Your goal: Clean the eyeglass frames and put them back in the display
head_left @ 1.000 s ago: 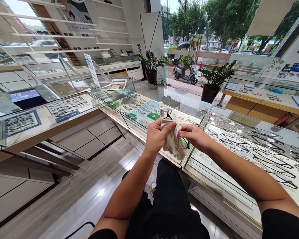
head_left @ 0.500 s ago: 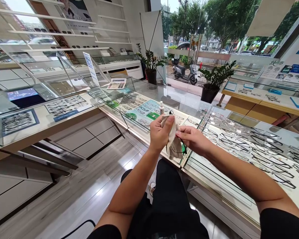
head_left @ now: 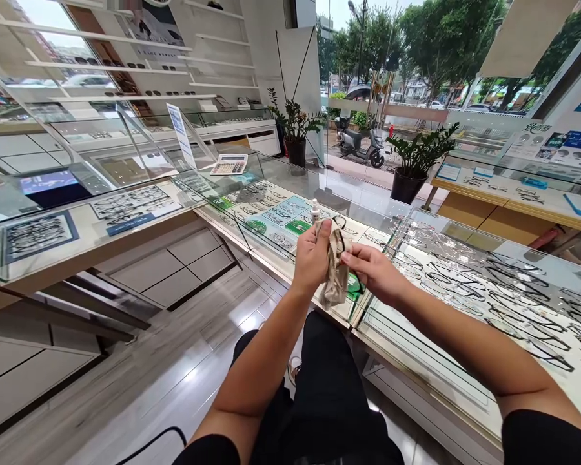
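Beige cloth (head_left: 336, 284) + black specs (head_left: 342, 240) clamped btwn L hand (head_left: 312, 253) & R hand (head_left: 374, 271) fingers.

The cloth (head_left: 336, 284) is light tan, and the glasses (head_left: 359, 288) by it are black. The little bottle (head_left: 315, 211) is white. The mat (head_left: 290, 208) under the glass is light blue with bright green patches. The pots (head_left: 408, 186) at the far side are black with green leaves. The trousers (head_left: 336, 387) and sleeves (head_left: 545, 433) are black. The floor (head_left: 174, 361) on the left is grey with wood-like streaks. The scooter (head_left: 361, 145) far off is grey.
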Demonstrator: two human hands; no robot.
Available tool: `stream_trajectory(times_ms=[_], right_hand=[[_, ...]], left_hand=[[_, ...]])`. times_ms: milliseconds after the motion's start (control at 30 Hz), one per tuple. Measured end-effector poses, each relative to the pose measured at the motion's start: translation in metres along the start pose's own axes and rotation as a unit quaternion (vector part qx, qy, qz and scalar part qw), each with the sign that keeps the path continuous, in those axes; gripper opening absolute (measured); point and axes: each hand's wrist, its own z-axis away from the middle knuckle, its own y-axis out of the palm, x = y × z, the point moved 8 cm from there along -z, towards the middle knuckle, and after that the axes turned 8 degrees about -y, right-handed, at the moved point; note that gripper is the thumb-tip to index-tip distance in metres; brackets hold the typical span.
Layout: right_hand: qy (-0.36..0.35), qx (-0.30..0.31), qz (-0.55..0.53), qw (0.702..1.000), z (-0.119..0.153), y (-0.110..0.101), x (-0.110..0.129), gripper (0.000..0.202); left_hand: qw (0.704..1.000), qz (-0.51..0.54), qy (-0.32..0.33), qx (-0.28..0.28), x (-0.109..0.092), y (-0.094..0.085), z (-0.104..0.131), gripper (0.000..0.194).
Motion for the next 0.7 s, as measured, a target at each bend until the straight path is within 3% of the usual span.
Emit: stream_trajectory(times_ms=[100, 233, 300, 367, 467, 600, 700], right_hand=[[-0.040, -0.045, 0.010, 0.998, -0.004, -0.014, 0.018, 0.050], [-0.083, -0.111, 0.012, 0.990, -0.010, -0.042, 0.043, 0.044], [-0.093, -0.126, 0.005, 0.988, -0.012, -0.052, 0.051, 0.042], [-0.086, -0.115, -0.002, 0.990, -0.014, -0.056, 0.055, 0.042], [-0.075, -0.081, 0.011, 0.994, -0.014, -0.055, 0.062, 0.045], [-0.079, -0.026, 0.076, 0.994, -0.008, -0.049, 0.078, 0.044], [-0.061, 0.043, 0.124, 0.990, -0.003, -0.041, 0.083, 0.043]], left_hand=[[0.999, 0.024, -0.030, 0.012, 0.005, -0.007, -0.010, 0.062], [0.998, 0.053, -0.012, -0.015, 0.000, -0.028, -0.025, 0.058], [0.999, 0.039, -0.011, -0.011, -0.001, -0.029, -0.029, 0.056], [1.000, -0.008, 0.009, -0.004, -0.005, -0.026, -0.031, 0.063], [0.991, -0.090, 0.098, 0.004, -0.023, -0.018, -0.027, 0.071], [0.952, -0.216, 0.214, 0.033, -0.056, -0.005, -0.018, 0.046], [0.909, -0.303, 0.272, 0.086, -0.074, 0.007, -0.009, 0.077]])
